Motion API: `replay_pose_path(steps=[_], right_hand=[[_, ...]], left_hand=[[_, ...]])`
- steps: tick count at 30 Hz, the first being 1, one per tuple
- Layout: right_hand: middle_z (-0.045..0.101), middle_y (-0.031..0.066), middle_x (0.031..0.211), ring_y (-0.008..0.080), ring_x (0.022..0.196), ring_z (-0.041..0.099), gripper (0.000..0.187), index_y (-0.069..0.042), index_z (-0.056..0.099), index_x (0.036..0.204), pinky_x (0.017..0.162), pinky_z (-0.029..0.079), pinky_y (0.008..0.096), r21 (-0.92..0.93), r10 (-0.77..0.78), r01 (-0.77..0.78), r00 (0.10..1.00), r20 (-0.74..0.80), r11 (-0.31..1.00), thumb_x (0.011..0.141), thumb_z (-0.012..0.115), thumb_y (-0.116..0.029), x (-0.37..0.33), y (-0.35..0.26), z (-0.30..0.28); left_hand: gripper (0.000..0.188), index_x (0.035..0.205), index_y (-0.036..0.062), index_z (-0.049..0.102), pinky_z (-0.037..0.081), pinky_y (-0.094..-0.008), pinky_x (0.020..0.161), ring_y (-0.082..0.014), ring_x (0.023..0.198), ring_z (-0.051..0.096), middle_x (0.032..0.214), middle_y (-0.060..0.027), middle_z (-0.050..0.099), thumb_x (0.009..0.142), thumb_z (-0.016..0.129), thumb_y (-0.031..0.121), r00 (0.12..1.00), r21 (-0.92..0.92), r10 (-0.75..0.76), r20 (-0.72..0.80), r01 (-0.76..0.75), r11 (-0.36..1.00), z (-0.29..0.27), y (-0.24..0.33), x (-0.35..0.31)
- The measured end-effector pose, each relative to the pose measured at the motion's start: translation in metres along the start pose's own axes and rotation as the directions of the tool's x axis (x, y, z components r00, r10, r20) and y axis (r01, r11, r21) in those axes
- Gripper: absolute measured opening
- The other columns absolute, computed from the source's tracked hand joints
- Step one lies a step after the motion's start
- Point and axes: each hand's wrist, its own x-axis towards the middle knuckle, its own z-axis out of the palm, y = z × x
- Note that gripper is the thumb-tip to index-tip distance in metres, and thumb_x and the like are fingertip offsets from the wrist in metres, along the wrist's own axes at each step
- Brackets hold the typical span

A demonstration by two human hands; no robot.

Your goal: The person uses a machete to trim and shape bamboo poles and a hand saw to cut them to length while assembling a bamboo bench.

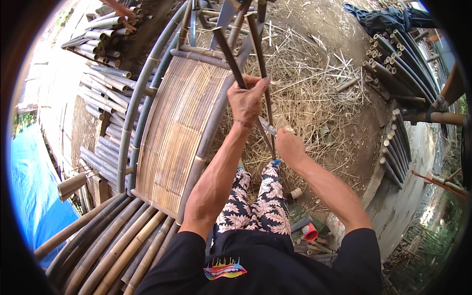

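Note:
My left hand is closed around a dark bamboo strip that slants down towards my feet. A second dark strip passes by its fingertips; whether the hand grips that one too, I cannot tell. In my closed right hand is a knife, its blade lying against the strips just below the left hand. The knife's handle is mostly hidden by the fingers. Close by on the left stands a bamboo lounge chair with a slatted seat and round pole frame. A handsaw rests near its far end.
Bamboo shavings litter the ground ahead. Cut bamboo poles lie in a stack to the left, and more poles lean at the far right. A blue tarp is at the left edge. A red cup sits beside my legs.

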Motion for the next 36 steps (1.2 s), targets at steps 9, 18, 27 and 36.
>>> replay_pose_path(steps=[9,18,27,36], right_hand=[[0.066,0.0321,0.094,0.0429,0.093,0.066,0.035,0.005,0.058,0.104,0.087,0.051,0.0498,0.432,0.402,-0.659,0.734,0.548,0.616,0.088,0.060,-0.026,0.002,0.063,0.187],[0.065,0.0309,0.097,0.0449,0.095,0.064,0.043,0.006,0.056,0.108,0.086,0.051,0.0495,0.498,0.392,-0.700,0.706,0.589,0.512,0.080,0.069,-0.024,-0.001,0.090,0.294],[0.067,0.0244,0.091,0.0336,0.078,0.069,0.034,0.001,0.055,0.098,0.067,0.056,0.0442,0.701,0.265,-0.550,0.834,0.484,0.453,0.090,0.063,-0.031,0.026,0.100,0.283],[0.067,0.0256,0.092,0.0379,0.088,0.067,0.041,0.003,0.060,0.106,0.077,0.054,0.0475,0.432,0.484,-0.764,0.641,0.596,0.479,0.088,0.061,-0.035,0.050,0.158,0.518]], left_hand=[[0.014,0.085,0.0098,0.059,0.046,-0.0242,0.066,-0.0073,0.065,0.052,0.075,-0.0003,0.058,0.084,0.073,0.007,0.990,-0.030,-0.095,0.105,0.099,0.995,-0.014,-0.012,0.012],[0.017,0.101,0.0015,0.065,0.051,-0.0311,0.079,-0.0142,0.076,0.062,0.088,-0.0041,0.067,0.084,0.070,0.002,0.956,-0.006,-0.245,0.161,0.249,0.969,-0.032,-0.154,0.015],[0.026,0.072,0.0144,0.048,0.026,-0.0262,0.051,-0.0082,0.050,0.022,0.054,0.0052,0.026,0.096,0.059,0.014,0.968,0.005,-0.188,0.166,0.190,0.982,-0.027,-0.171,0.017],[0.015,0.087,0.0078,0.043,0.026,-0.0240,0.051,-0.0055,0.051,0.023,0.062,0.0047,0.028,0.097,0.053,0.013,0.953,-0.103,-0.087,0.289,0.122,0.987,-0.036,-0.159,0.011]])
